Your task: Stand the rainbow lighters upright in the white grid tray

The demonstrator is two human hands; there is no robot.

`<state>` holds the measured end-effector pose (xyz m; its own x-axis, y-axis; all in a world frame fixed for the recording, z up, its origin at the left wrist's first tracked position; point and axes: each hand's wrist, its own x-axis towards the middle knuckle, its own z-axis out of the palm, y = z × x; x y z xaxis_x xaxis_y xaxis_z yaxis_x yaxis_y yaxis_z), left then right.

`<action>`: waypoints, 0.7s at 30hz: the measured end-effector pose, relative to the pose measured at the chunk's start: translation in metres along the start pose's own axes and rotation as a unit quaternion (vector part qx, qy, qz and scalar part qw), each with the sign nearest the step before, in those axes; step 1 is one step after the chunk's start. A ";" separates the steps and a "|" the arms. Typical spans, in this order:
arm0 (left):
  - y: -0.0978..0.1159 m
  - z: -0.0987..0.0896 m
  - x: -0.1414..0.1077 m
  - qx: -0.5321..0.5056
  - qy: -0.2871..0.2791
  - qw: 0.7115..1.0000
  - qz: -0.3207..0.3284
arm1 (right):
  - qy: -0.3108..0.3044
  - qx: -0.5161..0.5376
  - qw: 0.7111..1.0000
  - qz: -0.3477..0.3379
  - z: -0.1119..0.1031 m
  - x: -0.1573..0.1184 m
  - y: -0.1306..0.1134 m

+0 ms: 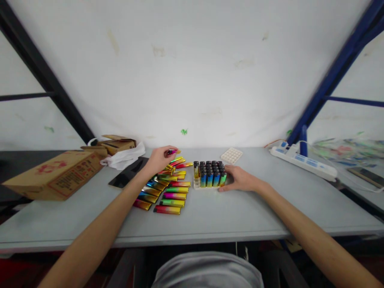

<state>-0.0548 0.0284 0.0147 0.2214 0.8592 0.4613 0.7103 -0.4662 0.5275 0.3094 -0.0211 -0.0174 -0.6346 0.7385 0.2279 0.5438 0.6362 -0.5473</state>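
Note:
My left hand (pixel 160 160) is closed around a pink and yellow lighter (pixel 173 152), just above the far end of a loose pile. Many shiny lighters (pixel 175 196) in red, green, pink, blue and gold lie on their sides there. To the right of the pile, a white tray (pixel 197 185) holds rows of upright lighters (pixel 210 179) with black tops. A few holes at its left side show no lighter. My right hand (pixel 238 178) rests against the tray's right side, thumb and fingers spread around its edge, with no lighter in it.
Behind the filled tray lies a second white tray with holes (pixel 231 155). A cardboard box (pixel 57 174), a white plastic bag (pixel 126 156) and a black flat panel (pixel 127 174) are at left. A power strip (pixel 304 161) and a phone (pixel 366 177) are at right.

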 end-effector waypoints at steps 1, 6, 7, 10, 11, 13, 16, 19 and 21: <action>0.007 -0.001 -0.004 -0.050 -0.010 0.999 -0.009 | -0.002 -0.001 1.000 -0.001 0.000 0.000 0.000; 0.033 0.005 -0.018 -0.204 -0.071 0.975 -0.055 | -0.006 -0.002 1.000 0.001 0.000 0.000 -0.002; 0.036 0.007 -0.020 -0.199 -0.078 0.975 -0.055 | -0.008 -0.002 1.000 0.002 -0.001 0.001 -0.002; 0.044 0.016 -0.025 -0.205 -0.073 0.975 -0.053 | -0.010 0.003 1.000 0.003 -0.001 0.001 -0.003; 0.046 0.018 -0.026 -0.234 -0.077 0.967 -0.061 | -0.009 0.005 1.000 0.003 -0.002 0.001 -0.003; 0.051 0.023 -0.029 -0.321 -0.116 0.936 -0.084 | -0.008 0.009 1.000 0.006 -0.002 0.001 -0.003; 0.060 0.026 -0.031 -0.447 -0.160 0.873 -0.110 | -0.008 0.012 1.000 0.009 -0.002 0.000 -0.003; 0.067 0.025 -0.032 -0.515 -0.143 0.833 -0.142 | -0.007 0.017 1.000 0.009 -0.001 0.000 -0.003; 0.068 0.025 -0.033 -0.523 -0.141 0.823 -0.172 | -0.006 0.018 1.000 0.010 -0.001 0.000 -0.003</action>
<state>0.0031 -0.0266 0.0177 0.3793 0.9239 0.0501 -0.1667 0.0149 0.9859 0.3082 -0.0226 -0.0145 -0.6304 0.7481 0.2073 0.5364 0.6128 -0.5802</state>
